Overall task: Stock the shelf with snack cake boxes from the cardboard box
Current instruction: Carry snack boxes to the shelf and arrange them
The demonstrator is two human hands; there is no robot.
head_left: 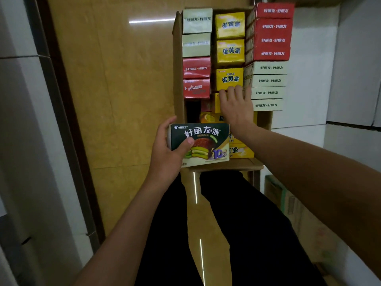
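Looking straight down into an open carton on the tan floor, packed with snack cake boxes standing on edge: pale green and red along the carton's left wall, yellow down its middle, red and pale green stacked high on its right.

Left hand gripping a dark green box at its left end, thumb across the printed face, fingers wrapped behind; box held flat over the carton's near edge, already lifted clear of the rest.

Right hand reaching into the carton's middle, fingers curled over the top edge of a yellow box, palm covering the next yellow ones nearer the body. Contact made with the fingertips, but no full grasp apparent yet; thumb hidden, so cannot tell whether the box is pinched.

Shelf not in view from here.

For a clean pull, judged from the packing: hook the fingertips behind the yellow box's top edge, tip it toward the carton's near wall to break it loose from the tight row, then bring the thumb onto the face and lift straight up. Worth minding the tall right-hand stack, which looks easy to topple with a careless wrist. Keep the green box level meanwhile.
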